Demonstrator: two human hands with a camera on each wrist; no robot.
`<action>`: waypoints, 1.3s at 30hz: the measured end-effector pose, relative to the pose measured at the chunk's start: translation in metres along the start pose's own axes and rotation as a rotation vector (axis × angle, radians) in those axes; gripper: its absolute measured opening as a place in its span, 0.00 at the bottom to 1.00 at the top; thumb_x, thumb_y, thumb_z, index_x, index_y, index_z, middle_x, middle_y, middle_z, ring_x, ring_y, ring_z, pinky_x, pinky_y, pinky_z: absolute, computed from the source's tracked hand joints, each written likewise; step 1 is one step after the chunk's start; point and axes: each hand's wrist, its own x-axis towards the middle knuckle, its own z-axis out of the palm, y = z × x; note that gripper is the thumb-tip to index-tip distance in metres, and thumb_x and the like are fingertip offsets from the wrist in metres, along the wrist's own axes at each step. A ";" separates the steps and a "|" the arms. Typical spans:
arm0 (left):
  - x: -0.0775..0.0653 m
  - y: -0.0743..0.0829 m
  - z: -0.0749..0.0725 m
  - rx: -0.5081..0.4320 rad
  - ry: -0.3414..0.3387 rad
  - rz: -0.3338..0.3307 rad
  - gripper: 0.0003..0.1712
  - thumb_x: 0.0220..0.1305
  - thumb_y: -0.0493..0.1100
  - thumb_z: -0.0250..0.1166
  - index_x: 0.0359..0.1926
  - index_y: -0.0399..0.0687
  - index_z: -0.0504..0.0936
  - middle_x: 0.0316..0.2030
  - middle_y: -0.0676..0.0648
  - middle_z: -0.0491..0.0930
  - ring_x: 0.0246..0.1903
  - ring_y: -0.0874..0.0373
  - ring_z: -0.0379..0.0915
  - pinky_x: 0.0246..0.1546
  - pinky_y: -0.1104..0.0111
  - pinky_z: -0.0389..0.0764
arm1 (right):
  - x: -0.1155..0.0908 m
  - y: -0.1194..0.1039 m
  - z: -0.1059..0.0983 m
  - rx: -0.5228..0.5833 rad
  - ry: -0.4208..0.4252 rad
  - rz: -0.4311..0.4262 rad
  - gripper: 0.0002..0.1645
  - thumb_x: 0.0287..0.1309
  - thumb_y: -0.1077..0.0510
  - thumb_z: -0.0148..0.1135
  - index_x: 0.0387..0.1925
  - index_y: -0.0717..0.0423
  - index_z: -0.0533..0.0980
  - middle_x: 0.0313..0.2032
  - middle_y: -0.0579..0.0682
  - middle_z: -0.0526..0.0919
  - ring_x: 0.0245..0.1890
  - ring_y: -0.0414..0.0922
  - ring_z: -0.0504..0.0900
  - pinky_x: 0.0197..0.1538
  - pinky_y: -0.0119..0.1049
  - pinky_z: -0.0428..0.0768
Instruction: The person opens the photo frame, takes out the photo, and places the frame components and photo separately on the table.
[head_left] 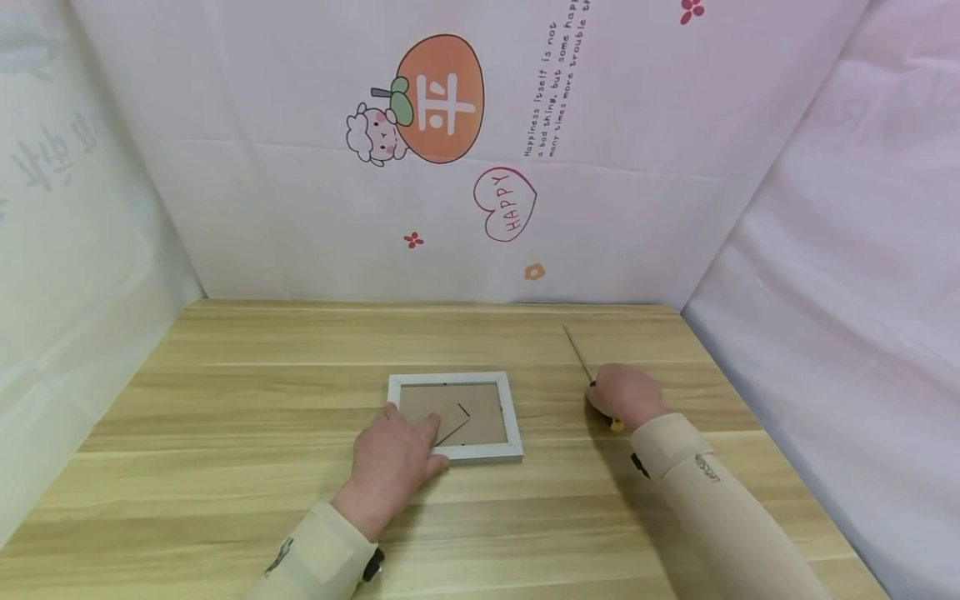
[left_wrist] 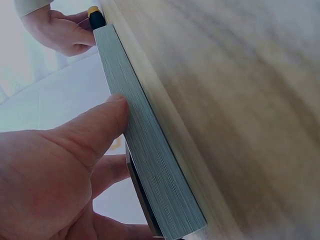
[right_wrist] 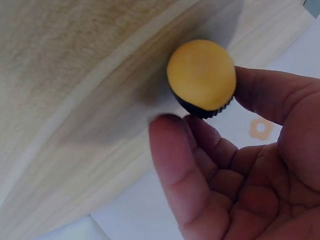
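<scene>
One picture frame (head_left: 486, 417) lies back-up on the worktop (head_left: 217, 467). Left hand (head_left: 393, 454): fingers spread, resting on it, thumb against its edge. Right hand (head_left: 627, 394): fingers curled, gripping a screwdriver (right_wrist: 201, 75) beyond its right side.

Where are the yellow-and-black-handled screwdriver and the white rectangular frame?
Yellow-and-black-handled screwdriver (right_wrist: 201, 75): right wrist view, yellow handle end.
White rectangular frame (head_left: 509, 417): head view, right border.
</scene>
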 end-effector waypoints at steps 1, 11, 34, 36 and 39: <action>0.000 0.000 0.000 0.000 -0.002 0.002 0.36 0.52 0.69 0.66 0.57 0.56 0.80 0.25 0.34 0.75 0.23 0.48 0.68 0.13 0.61 0.72 | -0.001 -0.001 -0.001 0.007 0.015 0.004 0.16 0.60 0.53 0.49 0.20 0.55 0.71 0.24 0.54 0.77 0.22 0.49 0.75 0.23 0.43 0.74; 0.000 -0.002 -0.002 0.012 -0.014 0.009 0.37 0.53 0.70 0.65 0.58 0.57 0.79 0.22 0.37 0.73 0.22 0.49 0.66 0.13 0.62 0.70 | -0.015 -0.030 -0.012 0.046 0.104 -0.059 0.19 0.62 0.45 0.54 0.28 0.58 0.71 0.22 0.53 0.73 0.21 0.48 0.71 0.21 0.42 0.70; 0.003 -0.005 -0.003 0.007 -0.036 0.009 0.32 0.60 0.66 0.61 0.60 0.59 0.78 0.29 0.33 0.78 0.23 0.46 0.72 0.12 0.59 0.71 | -0.048 -0.089 0.014 0.115 -0.029 -0.356 0.31 0.49 0.30 0.66 0.25 0.53 0.75 0.18 0.42 0.65 0.19 0.40 0.63 0.22 0.35 0.63; 0.003 -0.006 -0.004 0.005 -0.043 0.012 0.31 0.60 0.66 0.62 0.60 0.58 0.79 0.26 0.36 0.77 0.22 0.48 0.70 0.11 0.60 0.70 | -0.049 -0.091 0.014 0.130 -0.048 -0.347 0.31 0.49 0.30 0.66 0.29 0.54 0.76 0.19 0.43 0.67 0.19 0.40 0.65 0.23 0.35 0.64; 0.004 -0.008 -0.006 0.008 -0.051 0.007 0.30 0.60 0.66 0.62 0.55 0.54 0.80 0.21 0.42 0.72 0.19 0.52 0.66 0.10 0.62 0.67 | -0.050 -0.093 0.016 0.168 -0.067 -0.350 0.29 0.50 0.31 0.66 0.31 0.52 0.76 0.19 0.43 0.69 0.20 0.40 0.66 0.23 0.36 0.66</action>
